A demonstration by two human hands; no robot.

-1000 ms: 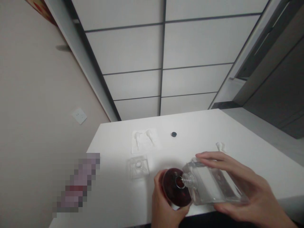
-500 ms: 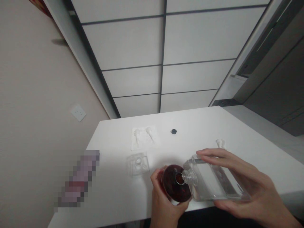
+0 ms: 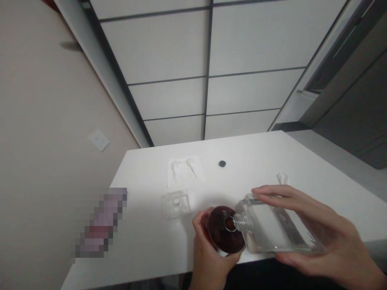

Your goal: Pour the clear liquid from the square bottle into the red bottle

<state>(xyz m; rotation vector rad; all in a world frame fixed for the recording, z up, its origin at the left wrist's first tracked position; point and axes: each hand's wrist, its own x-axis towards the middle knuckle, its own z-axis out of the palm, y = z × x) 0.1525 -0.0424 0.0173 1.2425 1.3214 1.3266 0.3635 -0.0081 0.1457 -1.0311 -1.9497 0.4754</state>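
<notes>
Far left: wall socket (image 3: 99, 139) on the wall, then a pixelated item (image 3: 101, 225) overlapping the left edge of the white bench (image 3: 151, 249); too masked to identify. Next, a wide strip of bench top, then a clear square piece (image 3: 178, 211) with a round opening, lying flat, and just behind it a white sheet (image 3: 183, 183) with two pale slim pieces on it, near the far edge. Gap, then the left hand (image 3: 211, 257), fingers clamped around a dark red-brown bottle (image 3: 223, 239), mouth facing up; wrist crosses the near edge. Dark round cap (image 3: 222, 164) sits beyond it toward the far edge, well apart from both hands. Right of the bottle, a clear square-sided bottle (image 3: 272, 229) is tipped on its side, neck pointing left, overlapping the right part of the brown bottle's mouth; can't tell if they touch. Small white scrap (image 3: 282, 178) just behind the right hand (image 3: 335, 233), whose fingers are clamped across the clear bottle's sides. Both bottles are at the near edge; most room is on the far side and toward the right edge.
</notes>
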